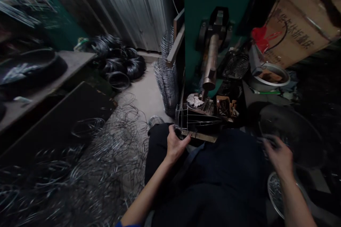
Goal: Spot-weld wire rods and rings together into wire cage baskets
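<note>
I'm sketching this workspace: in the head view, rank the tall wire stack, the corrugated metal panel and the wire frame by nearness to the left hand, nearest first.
1. Wire frame, held in the left hand.
2. Tall wire stack, ahead, slightly left.
3. Corrugated metal panel, beyond the stack, farther left.

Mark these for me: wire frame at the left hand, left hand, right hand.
Wire frame (187, 116): head view, on an upright wire toward its left end.
Left hand (176, 145): head view, middle of the hand.
Right hand (280, 156): head view, middle of the hand, blurred.
</note>
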Demonstrator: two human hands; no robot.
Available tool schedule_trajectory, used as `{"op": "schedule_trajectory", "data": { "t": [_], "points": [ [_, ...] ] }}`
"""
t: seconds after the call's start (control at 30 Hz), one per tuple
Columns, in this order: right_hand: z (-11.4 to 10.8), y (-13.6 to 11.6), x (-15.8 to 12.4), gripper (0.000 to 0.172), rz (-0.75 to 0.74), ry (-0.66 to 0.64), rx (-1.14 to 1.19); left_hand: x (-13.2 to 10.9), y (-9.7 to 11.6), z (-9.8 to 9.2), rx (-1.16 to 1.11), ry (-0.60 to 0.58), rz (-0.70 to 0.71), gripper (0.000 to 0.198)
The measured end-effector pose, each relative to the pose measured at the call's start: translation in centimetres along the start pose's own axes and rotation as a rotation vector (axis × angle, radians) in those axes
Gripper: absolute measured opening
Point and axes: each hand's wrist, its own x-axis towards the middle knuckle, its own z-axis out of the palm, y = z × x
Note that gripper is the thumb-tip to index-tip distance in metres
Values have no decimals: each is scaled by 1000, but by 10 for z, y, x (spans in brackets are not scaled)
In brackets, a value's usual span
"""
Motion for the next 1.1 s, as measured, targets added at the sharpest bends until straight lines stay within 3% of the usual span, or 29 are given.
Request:
{"op": "schedule_trajectory", "data": {
  "t": [0.13,0.23,0.37,0.5,0.7,1.1],
  "points": [
    [44,-117,28,26,-437,-299,153,-3,8,0,79,3,21,50],
    [74,-159,34,21,-700,-410,113,-2,13,-3,100,-9,26,50],
    [104,-164,35,24,-809,-439,-1,3,18,-9,61,-43,-5,51],
    [119,-160,35,34,-860,-357,-59,11,18,-12,50,-33,-21,50],
    [126,-170,41,29,-892,-231,27,23,14,-10,33,-22,-13,53],
    [136,-188,59,22,-881,-111,109,47,22,-14,87,-1,24,55]
  ]
}}
